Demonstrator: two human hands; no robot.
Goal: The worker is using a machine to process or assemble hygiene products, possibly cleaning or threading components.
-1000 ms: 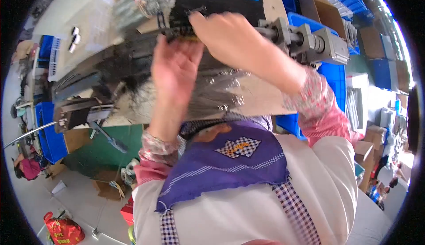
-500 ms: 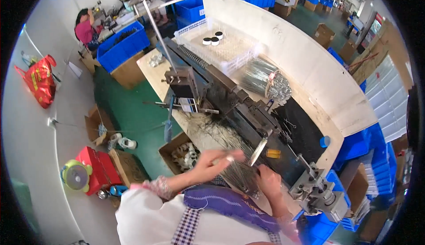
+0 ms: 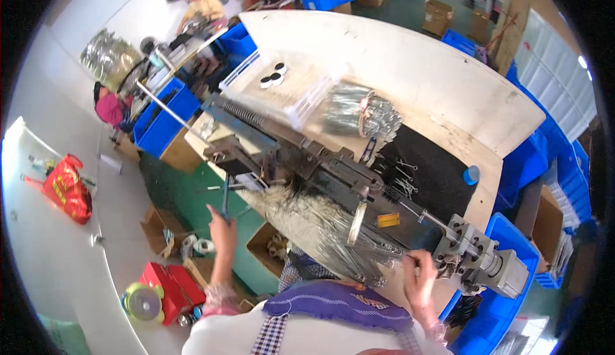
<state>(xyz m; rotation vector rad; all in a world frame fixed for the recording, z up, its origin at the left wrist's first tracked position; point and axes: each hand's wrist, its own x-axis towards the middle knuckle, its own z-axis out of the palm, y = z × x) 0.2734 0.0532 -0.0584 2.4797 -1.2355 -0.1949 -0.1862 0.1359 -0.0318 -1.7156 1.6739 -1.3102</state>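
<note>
My left hand (image 3: 223, 232) covers the lower end of a blue-handled lever (image 3: 226, 195) at the bench's left edge; its thumb sticks out and its other fingers appear curled around the grip. At the front right, my right hand (image 3: 420, 279) has thumb and forefinger bent together at the end of a thin metal wire (image 3: 392, 250), close to the machine's clamp end (image 3: 477, 255). A heap of thin wires (image 3: 346, 255) lies between my hands, against the long dark bench machine (image 3: 314, 156). A bright metal strip (image 3: 357, 223) slants beside a yellow block (image 3: 388, 220) on the machine.
Behind the machine lie a tied bundle of wires (image 3: 362, 111) and a white crate (image 3: 301, 102) with black-topped round pieces. Looped wire pieces (image 3: 403, 185) and a blue cap (image 3: 471, 175) rest on a black mat (image 3: 435, 163). A white board (image 3: 384, 54) edges the bench. Two people sit at far left.
My left hand has moved left from above the wire heap to the lever. My right hand has shifted right, toward the clamp end. The whole view has also turned.
</note>
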